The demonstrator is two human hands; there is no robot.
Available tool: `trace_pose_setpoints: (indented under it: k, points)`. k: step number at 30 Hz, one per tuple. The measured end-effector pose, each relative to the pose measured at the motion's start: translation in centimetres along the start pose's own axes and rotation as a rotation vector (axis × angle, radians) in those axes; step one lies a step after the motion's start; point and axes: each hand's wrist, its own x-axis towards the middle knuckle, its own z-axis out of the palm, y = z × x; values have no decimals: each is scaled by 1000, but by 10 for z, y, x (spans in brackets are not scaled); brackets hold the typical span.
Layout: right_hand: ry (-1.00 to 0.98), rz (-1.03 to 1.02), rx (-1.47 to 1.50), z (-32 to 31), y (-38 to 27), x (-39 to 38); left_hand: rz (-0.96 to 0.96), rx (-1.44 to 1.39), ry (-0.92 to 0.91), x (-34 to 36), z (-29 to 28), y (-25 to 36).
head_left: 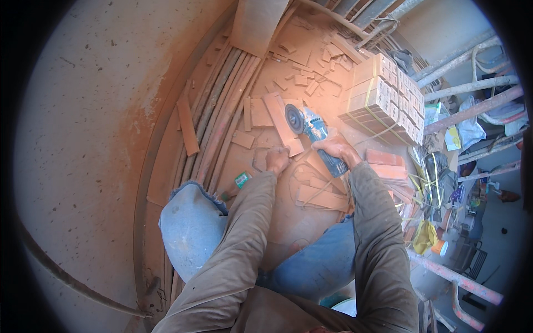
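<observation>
My right hand (336,147) is wrapped round the body of a blue-and-black angle grinder (316,130). The grinder's round disc (294,119) stands at the right edge of a narrow reddish tile strip (279,117); I cannot tell whether it touches. At the strip's near end, my left hand (277,160) is closed on the tile, its fingertips partly hidden. Beneath the strip's far part lies a wider flat tile (260,112). A small broken tile piece (242,139) rests to the left of the strip.
Bound stacks of tiles (383,100) stand at the right, near metal scaffold pipes (472,86). Long poles (214,116) lie along the left wall. Tile offcuts (311,77) litter the dusty floor ahead; more tile strips (322,197) lie between my knees. A green-labelled object (242,179) sits by my left knee.
</observation>
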Motion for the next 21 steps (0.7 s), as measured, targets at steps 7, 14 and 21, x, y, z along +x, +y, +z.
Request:
trace_pose_setpoints:
  k: [7, 14, 21]
  points:
    - [14, 19, -56, 0, 17, -2, 20, -8, -44, -5, 2, 7]
    - [-13, 27, -31, -3, 0, -26, -24, -10, 4, -4, 0, 5]
    - [-28, 85, -83, -3, 12, -28, -23, -12, -4, -9, 1, 8]
